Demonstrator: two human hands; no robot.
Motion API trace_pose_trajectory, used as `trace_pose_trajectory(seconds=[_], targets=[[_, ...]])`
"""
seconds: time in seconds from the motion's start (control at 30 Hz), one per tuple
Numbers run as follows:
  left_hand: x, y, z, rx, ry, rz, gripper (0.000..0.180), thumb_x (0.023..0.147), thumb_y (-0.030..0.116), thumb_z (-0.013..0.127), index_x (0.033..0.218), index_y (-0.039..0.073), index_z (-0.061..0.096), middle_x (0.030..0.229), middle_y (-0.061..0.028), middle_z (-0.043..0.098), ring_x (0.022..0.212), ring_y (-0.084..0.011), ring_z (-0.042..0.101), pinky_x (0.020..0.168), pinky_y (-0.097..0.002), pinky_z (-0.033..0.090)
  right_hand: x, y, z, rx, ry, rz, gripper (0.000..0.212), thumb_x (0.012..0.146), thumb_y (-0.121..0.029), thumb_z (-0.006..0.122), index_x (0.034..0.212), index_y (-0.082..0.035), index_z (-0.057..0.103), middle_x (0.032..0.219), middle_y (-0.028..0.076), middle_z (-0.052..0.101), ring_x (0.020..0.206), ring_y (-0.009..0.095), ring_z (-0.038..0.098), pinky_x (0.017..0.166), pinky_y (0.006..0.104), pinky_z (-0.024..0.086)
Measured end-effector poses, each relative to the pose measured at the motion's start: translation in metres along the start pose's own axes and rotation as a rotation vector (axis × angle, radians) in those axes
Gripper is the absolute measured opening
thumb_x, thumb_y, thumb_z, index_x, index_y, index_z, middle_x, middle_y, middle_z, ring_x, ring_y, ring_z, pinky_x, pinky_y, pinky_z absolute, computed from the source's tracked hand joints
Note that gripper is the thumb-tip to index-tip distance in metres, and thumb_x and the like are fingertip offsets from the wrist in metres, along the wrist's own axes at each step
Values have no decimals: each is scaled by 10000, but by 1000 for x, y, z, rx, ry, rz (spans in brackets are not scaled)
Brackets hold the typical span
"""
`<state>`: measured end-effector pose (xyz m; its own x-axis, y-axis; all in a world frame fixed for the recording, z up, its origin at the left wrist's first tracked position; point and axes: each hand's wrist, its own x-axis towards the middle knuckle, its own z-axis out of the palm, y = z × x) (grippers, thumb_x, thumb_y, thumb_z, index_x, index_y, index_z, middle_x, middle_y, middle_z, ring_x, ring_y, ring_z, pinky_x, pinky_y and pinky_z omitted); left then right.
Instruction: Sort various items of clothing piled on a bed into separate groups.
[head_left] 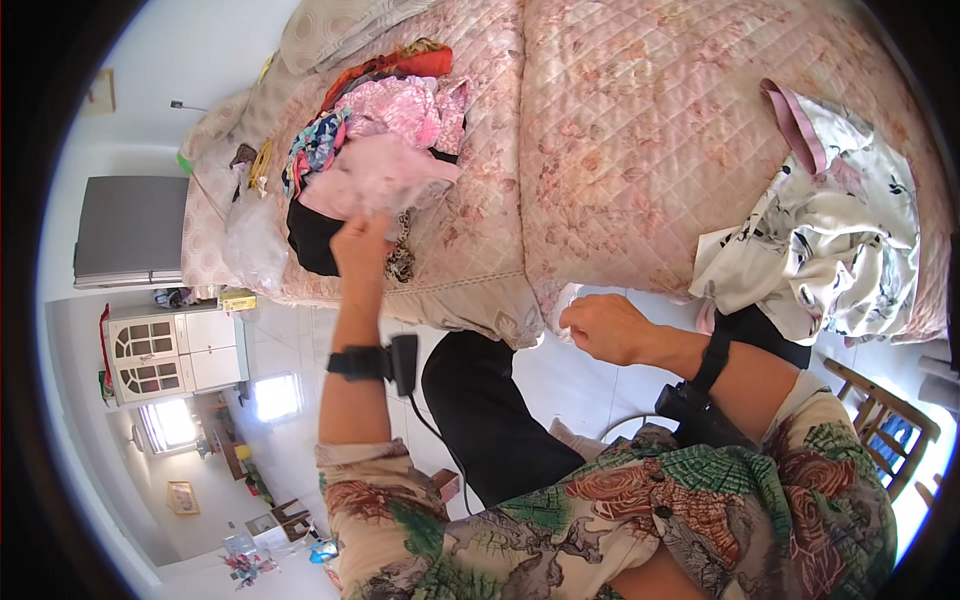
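Note:
A light pink garment [375, 178] lies over the pile of clothes at the left of the bed, slightly blurred. My left hand [360, 243] is closed on its near edge. My right hand [605, 328] is held at the bed's front edge, fingers curled. Its fingertips are beside a pale bit of cloth, and what they hold, if anything, is hidden. Around the pink garment lie a pink patterned garment [395, 108], a blue floral cloth [318, 145], a red-orange cloth [425, 60] and a black cloth [313, 238].
A quilted pink floral bedspread [620, 130] covers the bed. At its right lies a white patterned garment [850, 235] with a pink band. A clear plastic bag [255, 240] sits left of the pile. A wooden chair [880, 415] stands at the right, a grey refrigerator [130, 228] at the far left.

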<state>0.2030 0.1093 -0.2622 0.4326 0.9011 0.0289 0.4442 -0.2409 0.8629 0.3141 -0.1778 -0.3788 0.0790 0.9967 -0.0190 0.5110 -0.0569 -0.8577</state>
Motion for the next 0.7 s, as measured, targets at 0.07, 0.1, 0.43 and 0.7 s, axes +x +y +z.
trace_pose_trajectory(seconds=[0.07, 0.1, 0.43, 0.7], targets=[[-40, -1, 19, 125, -162, 74, 79, 763, 77, 593, 716, 17, 613, 570, 57, 480, 517, -21, 414, 463, -196, 373, 0, 4, 3, 110, 56, -1, 170, 729, -132, 506, 834, -33, 594, 780, 142, 589, 794, 319, 570, 692, 419, 443], [-61, 1, 30, 118, -239, 57, 70, 767, 70, 590, 741, 10, 616, 580, 66, 476, 532, -18, 406, 474, -195, 362, -1, 4, 0, 110, 58, 4, 170, 729, -132, 506, 834, -33, 594, 780, 142, 589, 794, 319, 570, 692, 419, 443], [-172, -22, 71, 169, -513, 44, 55, 784, 53, 578, 804, 3, 588, 581, -4, 469, 555, -63, 395, 513, -226, 363, 10, 6, -9, 580, 97, 115, 391, 780, -194, 582, 1124, -42, 479, 862, 72, 610, 786, 183, 592, 653, 306, 477], [-242, 10, 94, 169, -928, 462, 119, 710, 14, 604, 670, 18, 492, 658, -125, 516, 621, -301, 507, 551, -343, 403, 6, -7, -8, 1272, 3, 272, 328, 735, -169, 671, 1004, -42, 534, 893, 38, 568, 814, 125, 551, 632, 238, 459]])
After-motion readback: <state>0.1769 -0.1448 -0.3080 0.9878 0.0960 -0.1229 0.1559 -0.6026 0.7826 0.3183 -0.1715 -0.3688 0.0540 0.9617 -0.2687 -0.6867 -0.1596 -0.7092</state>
